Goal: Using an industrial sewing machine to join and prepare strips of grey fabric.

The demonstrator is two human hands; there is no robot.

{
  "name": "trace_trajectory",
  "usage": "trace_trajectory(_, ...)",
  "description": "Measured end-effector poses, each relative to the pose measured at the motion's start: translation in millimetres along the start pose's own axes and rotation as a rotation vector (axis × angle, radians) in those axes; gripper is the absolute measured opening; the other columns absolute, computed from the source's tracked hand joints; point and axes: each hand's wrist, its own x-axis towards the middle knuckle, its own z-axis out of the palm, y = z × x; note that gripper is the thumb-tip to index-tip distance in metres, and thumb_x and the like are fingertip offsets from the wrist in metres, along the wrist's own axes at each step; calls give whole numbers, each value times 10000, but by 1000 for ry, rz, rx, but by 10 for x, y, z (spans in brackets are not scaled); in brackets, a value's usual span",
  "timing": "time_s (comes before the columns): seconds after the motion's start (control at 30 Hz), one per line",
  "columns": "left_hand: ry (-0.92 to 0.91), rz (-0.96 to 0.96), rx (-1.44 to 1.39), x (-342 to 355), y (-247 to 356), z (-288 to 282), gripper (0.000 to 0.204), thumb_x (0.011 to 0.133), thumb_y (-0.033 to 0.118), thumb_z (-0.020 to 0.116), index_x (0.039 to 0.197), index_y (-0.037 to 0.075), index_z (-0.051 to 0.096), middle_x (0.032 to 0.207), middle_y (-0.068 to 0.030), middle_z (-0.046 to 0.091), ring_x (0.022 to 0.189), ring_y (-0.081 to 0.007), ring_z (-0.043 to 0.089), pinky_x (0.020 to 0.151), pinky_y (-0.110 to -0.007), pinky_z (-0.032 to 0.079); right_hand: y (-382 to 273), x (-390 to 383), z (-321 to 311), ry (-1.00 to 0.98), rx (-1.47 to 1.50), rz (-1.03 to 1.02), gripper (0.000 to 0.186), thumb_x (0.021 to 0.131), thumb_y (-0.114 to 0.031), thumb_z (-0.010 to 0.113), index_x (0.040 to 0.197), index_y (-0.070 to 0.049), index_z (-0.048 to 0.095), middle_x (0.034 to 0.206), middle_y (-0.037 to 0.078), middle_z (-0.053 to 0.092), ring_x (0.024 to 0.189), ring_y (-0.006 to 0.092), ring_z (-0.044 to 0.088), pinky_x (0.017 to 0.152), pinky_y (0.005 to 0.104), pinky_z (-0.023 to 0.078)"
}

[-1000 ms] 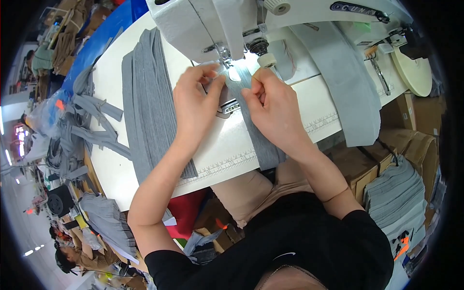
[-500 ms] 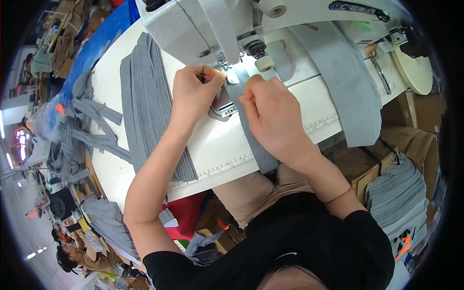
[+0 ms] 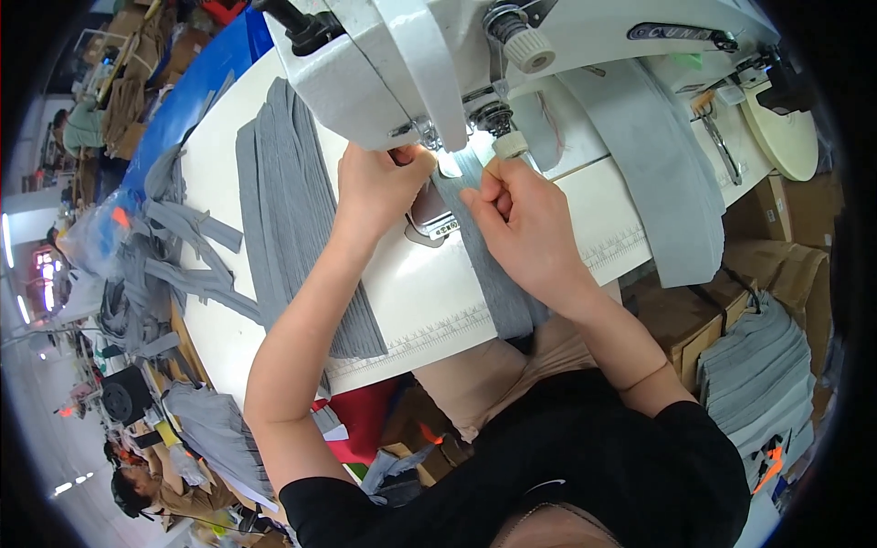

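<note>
From my remote seat I watched 2 hands framing the bright needle area of the white sewing machine (image 3: pixel 365 91). The grey fabric strip (image 3: pixel 498 283) ran from under the machine head down across the tabletop (image 3: pixel 416 301) and over its front edge toward the lap. The left hand (image 3: pixel 379 187) had thumb and forefinger drawn together at the strip's left edge, but the machine head hid the tips, so I could not tell whether cloth was between them. The right hand (image 3: pixel 525 224) was curled at the strip's right edge, thumb against it; I could not tell whether it pinched the fabric or only guided it.

To my mind, good work here called for a light touch from both sides, the strip flat and square to the needle, its trailing length slack over the edge, and every fingertip clear of the needle; tugging might have skewed the seam
</note>
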Motion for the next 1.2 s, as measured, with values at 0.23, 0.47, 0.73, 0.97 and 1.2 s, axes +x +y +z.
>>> trace_trajectory(0.23, 79, 54, -29, -15, -76, 112, 137, 796, 83, 724, 834, -29, 655, 693, -91, 660, 629, -195, 640, 634, -350, 500, 36, 23, 45, 57, -24, -23, 198, 911, -84, 708, 889, -42, 515, 709, 103, 574, 682, 310, 592, 614, 434, 455)
trace_trajectory(0.47, 127, 36, 8, -26, -19, 107, 126, 820, 74, 721, 855, -40, 681, 676, -113, 676, 599, -215, 648, 619, -349, 502, 19, 61, 70, 83, -66, -41, 197, 911, -83, 704, 880, -43, 514, 694, 98, 582, 697, 318, 604, 631, 446, 462)
trace_trajectory(0.73, 152, 33, 3, -55, -33, 123, 154, 826, 83, 739, 882, -51, 686, 707, -113, 688, 625, -207, 665, 635, -354, 513, 16, 74, 65, 80, -102, -81, 196, 905, -89, 704, 873, -38, 517, 689, 119, 592, 710, 339, 612, 637, 456, 472)
trace_trajectory(0.97, 166, 26, 68, -622, 108, 97, 252, 932, 164, 770, 855, -44, 652, 700, 27, 599, 637, -33, 467, 564, -237, 384, 86, 49, -1, 152, -148, -233, 156, 894, -61, 688, 890, -33, 535, 746, 125, 621, 742, 353, 619, 649, 469, 487)
trace_trajectory(1.2, -67, -168, -24, -1347, 307, 375, 334, 977, 279, 735, 790, 17, 649, 567, 3, 483, 528, -117, 403, 508, -307, 331, 97, -479, -275, 95, -157, -309, 141, 907, -86, 700, 945, -43, 572, 803, 93, 646, 748, 319, 623, 657, 429, 506)
